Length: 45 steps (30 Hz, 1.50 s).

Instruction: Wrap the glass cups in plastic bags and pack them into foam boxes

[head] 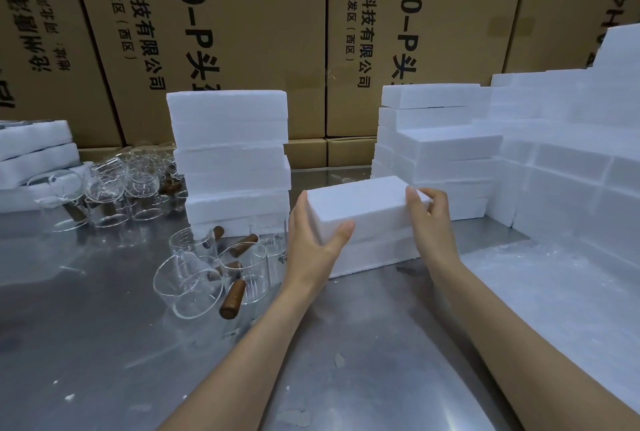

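Two bare forearms reach forward over the steel counter (104, 344), which is speckled with white foam crumbs. The left hand (311, 240) holds the near left end of a closed foam box (360, 209), its thumb lying over the top edge and its fingers curled round the end; the right hand (433, 219) takes the right end in the same way, thumb on top and fingers behind, so each grip is closed on the box. The box rests on the counter, its lid seam showing as a line along the front face. Just left of the left wrist, a cluster of clear glass cups (194, 278) with brown wooden handles stands and lies on the counter, some tipped on their sides, none in a bag as far as can be told. Right of the arms a broad sheet of foam (554, 292) lies flat, dusted with crumbs. Behind the near cups rises a stack of foam boxes (232, 160), several high, touching the cups at its foot. Farther left, a second crowd of glass cups (114, 188) sits beside a low pile of foam pieces (31, 150) at the frame's edge. To the right, beyond the held box, more foam boxes (436, 143) are stacked in stepped rows that climb toward the right edge. At the back stands a wall of large cardboard cartons (242, 32) printed with black lettering.
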### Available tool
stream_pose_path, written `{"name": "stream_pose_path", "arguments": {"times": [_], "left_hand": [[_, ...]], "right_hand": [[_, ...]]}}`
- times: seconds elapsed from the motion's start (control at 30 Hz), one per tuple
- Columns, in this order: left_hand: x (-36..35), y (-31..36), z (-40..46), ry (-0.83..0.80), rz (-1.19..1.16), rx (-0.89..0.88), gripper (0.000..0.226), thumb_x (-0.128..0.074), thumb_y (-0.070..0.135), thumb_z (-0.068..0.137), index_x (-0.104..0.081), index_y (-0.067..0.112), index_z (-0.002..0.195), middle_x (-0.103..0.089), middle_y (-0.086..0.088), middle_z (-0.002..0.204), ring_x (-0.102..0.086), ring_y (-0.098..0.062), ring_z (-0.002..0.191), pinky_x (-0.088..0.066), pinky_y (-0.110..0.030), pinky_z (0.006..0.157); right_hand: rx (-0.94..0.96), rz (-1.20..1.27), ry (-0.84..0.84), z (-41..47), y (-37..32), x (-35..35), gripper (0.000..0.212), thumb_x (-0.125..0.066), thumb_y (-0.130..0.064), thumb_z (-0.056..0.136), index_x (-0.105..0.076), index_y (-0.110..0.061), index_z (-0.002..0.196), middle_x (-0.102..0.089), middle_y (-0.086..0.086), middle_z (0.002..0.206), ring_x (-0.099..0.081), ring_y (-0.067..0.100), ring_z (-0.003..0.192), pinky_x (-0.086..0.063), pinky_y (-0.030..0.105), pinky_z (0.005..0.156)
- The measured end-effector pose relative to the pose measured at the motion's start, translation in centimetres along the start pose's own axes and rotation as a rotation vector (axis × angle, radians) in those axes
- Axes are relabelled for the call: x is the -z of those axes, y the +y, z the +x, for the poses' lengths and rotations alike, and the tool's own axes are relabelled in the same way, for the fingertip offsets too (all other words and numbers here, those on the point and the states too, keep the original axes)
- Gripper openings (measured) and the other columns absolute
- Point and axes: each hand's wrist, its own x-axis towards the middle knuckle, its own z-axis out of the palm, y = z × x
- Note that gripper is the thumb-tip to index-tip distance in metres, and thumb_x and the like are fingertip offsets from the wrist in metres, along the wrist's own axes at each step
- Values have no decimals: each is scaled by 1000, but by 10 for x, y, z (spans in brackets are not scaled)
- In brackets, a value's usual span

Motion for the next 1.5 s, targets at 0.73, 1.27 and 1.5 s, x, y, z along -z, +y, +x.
{"name": "stream_pose_path", "arguments": {"times": [0.73,1.27,1.5], "left_hand": [[4,-6,4,-62,60,85,84,-71,40,82,-21,25,148,-31,4,147,-30,-2,121,-31,-22,98],[-1,12,5,-66,-122,394,48,-34,44,99,-33,23,142,-45,2,135,-46,-6,103,-34,-24,81],[-7,29,2,19,-254,605,31,-43,44,92,-56,16,96,-60,-4,91,-55,-16,77,-38,-29,60]], "right_hand": [[-88,-64,21,-1,9,2,23,-46,-41,91,-41,-25,107,-45,-17,89,-46,4,80,-37,32,75],[-141,-96,5,-18,-7,-11,33,-46,-41,91,-26,-19,107,-45,-11,85,-50,21,88,-42,35,77],[-266,-24,0,-18,-17,-11,32,-46,-35,90,-24,-20,108,-45,0,98,-49,23,90,-47,40,86]]}}
